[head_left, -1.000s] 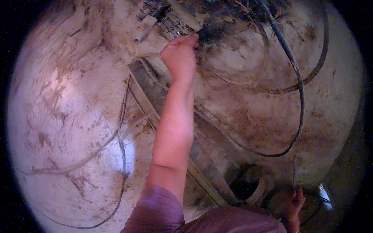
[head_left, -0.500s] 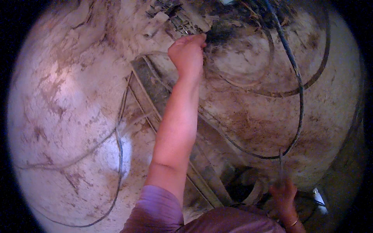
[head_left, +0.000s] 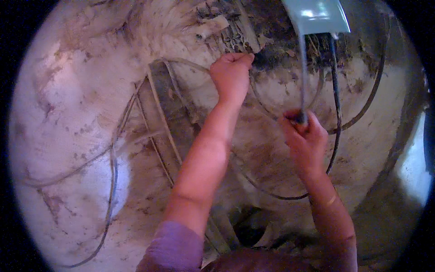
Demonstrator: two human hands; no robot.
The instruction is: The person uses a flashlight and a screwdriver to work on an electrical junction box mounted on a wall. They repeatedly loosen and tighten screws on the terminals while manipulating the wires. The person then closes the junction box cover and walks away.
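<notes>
My left hand is closed in a pinch just below a dusty terminal block with several metal contacts, fixed to the wall. Whatever its fingertips grip is hidden. Raised to the right of it, my right hand is wrapped round the handle of a screwdriver. The long thin shaft points upward and is slightly blurred. Its upper end overlaps the edge of a pale box in view; whether they touch I cannot tell.
A black cable hangs from the pale box and loops low behind my right forearm. Another thin cable droops down the stained wall at left. A long dusty channel slants beneath my left arm.
My right hand has come up from the lower right with the screwdriver. The view has shifted, bringing more of the pale box in. My left hand keeps its pinch by the terminal block.
</notes>
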